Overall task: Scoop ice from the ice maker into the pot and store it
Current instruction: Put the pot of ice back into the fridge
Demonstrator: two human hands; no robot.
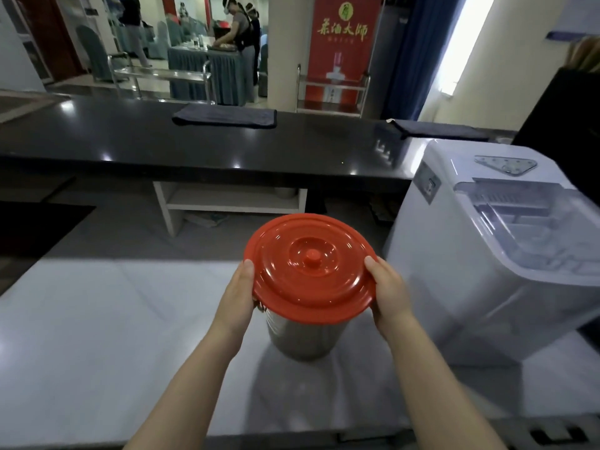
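Pot (305, 336): stainless steel, upright on the pale counter (97, 319), about 6 o'clock of frame centre, close to the person.
Red lid (311, 264): plastic, round, centre knob; covers the pot mouth. Cannot tell whether it is seated or just lifted off the rim.
Left hand (238, 293): clamped on the lid rim at its 9 o'clock, thumb on top, fingers hidden underneath.
Right hand (388, 293): same pinch at the lid's 3 o'clock, thumb on top, fingers hidden.
Ice maker (487, 254): white, on the counter at 3 o'clock of the pot, just beside it but not touching. Clear top window (519, 222) looks closed; contents hazy.
Scoop: none in view.
Background: black back counter (194, 141) at 12 o'clock, with a folded dark cloth (224, 116) on it.
Step, judged: lid handling at the pot; scooping not yet under way.
Risk 1: rim-only pinch on smooth plastic; the lid could slip out and drop if one side lets go first.
Risk 2: if the lid fits tight, pulling up may drag the pot along, then it drops or tips.
Risk 3: swinging the lid toward 3 o'clock could knock the ice maker; 9 o'clock looks the safer side to set it down.
Risk 4: ice maker window has to be opened first, and both hands are busy.
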